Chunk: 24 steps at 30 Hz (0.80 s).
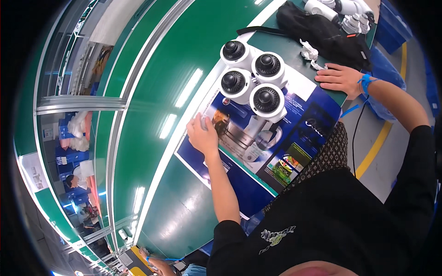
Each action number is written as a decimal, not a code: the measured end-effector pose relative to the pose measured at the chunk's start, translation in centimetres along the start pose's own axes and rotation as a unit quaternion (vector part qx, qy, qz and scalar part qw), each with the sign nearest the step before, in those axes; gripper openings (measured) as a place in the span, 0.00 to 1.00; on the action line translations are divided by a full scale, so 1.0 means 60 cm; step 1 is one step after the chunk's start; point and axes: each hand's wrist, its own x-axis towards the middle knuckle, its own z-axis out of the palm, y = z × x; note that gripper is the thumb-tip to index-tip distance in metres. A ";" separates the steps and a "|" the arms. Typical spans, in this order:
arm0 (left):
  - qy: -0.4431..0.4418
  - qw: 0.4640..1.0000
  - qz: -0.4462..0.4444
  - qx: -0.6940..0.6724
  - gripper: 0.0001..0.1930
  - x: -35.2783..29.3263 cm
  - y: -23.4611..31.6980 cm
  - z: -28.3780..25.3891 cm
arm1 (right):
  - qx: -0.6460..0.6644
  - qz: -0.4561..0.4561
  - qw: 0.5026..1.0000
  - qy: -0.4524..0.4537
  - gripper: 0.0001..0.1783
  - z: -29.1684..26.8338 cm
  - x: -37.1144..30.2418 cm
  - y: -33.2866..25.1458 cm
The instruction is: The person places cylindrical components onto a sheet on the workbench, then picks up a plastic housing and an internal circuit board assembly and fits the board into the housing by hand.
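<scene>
The four white cylindrical plastic housings at upper centre are smooth and semi-gloss, their black domed plastic knobs ribbed, the blue printed rectangular paper-like sheet at centre smooth, the green flat tabletop at lower centre-left glossy, and the black cloth bag at upper right matt.

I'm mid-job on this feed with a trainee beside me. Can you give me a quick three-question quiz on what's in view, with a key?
1. Count: how many white units with black ribbed tops stand on the printed sheet?
2. True or false: the camera wearer's left hand rests on the black fabric.
3. Multiple choice: which of these is nearest the wearer's right hand?
A. The white units
B. The crumpled white paper
C. The yellow floor line

Key:
1. Four.
2. False; the left hand is at the printed sheet's left edge.
3. B.
</scene>
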 end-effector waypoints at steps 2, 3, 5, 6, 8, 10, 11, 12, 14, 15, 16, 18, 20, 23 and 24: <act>-0.025 0.999 -0.026 -0.023 0.14 0.002 0.001 -0.002 | 0.013 0.000 1.000 0.013 0.49 -0.001 0.001 -0.002; -0.048 0.996 -0.051 -0.046 0.12 0.006 0.001 -0.006 | 0.018 0.000 1.000 0.020 0.47 -0.003 0.003 -0.002; -0.060 0.994 -0.067 -0.064 0.11 0.020 -0.010 -0.006 | 0.022 0.005 1.000 0.012 0.47 -0.008 0.004 -0.004; -0.073 0.990 -0.082 -0.084 0.10 0.026 -0.009 -0.002 | 0.025 0.011 1.000 0.001 0.48 -0.011 0.001 -0.004; -0.059 0.992 -0.081 -0.078 0.09 0.021 -0.003 0.002 | 0.018 0.006 1.000 0.001 0.48 -0.008 0.001 -0.003; -0.047 0.993 -0.083 -0.069 0.09 0.020 0.001 0.002 | 0.016 -0.002 1.000 0.001 0.49 -0.005 0.001 -0.003; -0.035 0.993 -0.090 -0.068 0.09 0.023 0.003 0.004 | 0.011 0.000 1.000 0.007 0.50 -0.004 -0.001 0.000; -0.023 0.993 -0.098 -0.068 0.08 0.026 0.004 0.005 | 0.006 0.002 1.000 0.013 0.51 -0.005 -0.001 0.002; -0.029 0.992 -0.110 -0.063 0.08 0.023 0.006 0.005 | 0.019 0.010 1.000 -0.013 0.52 -0.007 -0.004 -0.005; -0.030 0.992 -0.100 -0.070 0.08 0.025 0.004 0.007 | 0.021 0.015 0.999 -0.022 0.52 -0.009 -0.002 -0.004; -0.031 0.992 -0.091 -0.076 0.07 0.026 0.002 0.008 | 0.024 0.019 0.999 -0.031 0.52 -0.009 0.001 -0.004; -0.033 0.993 -0.084 -0.077 0.07 0.035 -0.002 0.008 | 0.038 0.017 0.999 -0.017 0.53 -0.007 0.004 -0.004; -0.035 0.993 -0.074 -0.086 0.07 0.035 0.003 0.007 | 0.027 0.021 0.999 -0.019 0.54 -0.008 -0.003 -0.003; -0.031 0.994 -0.067 -0.086 0.08 0.029 -0.004 0.013 | 0.035 0.021 0.999 -0.019 0.54 -0.003 -0.003 -0.002; -0.032 0.993 -0.067 -0.087 0.08 0.029 -0.002 0.011 | 0.034 0.011 0.999 -0.013 0.54 0.000 0.000 -0.001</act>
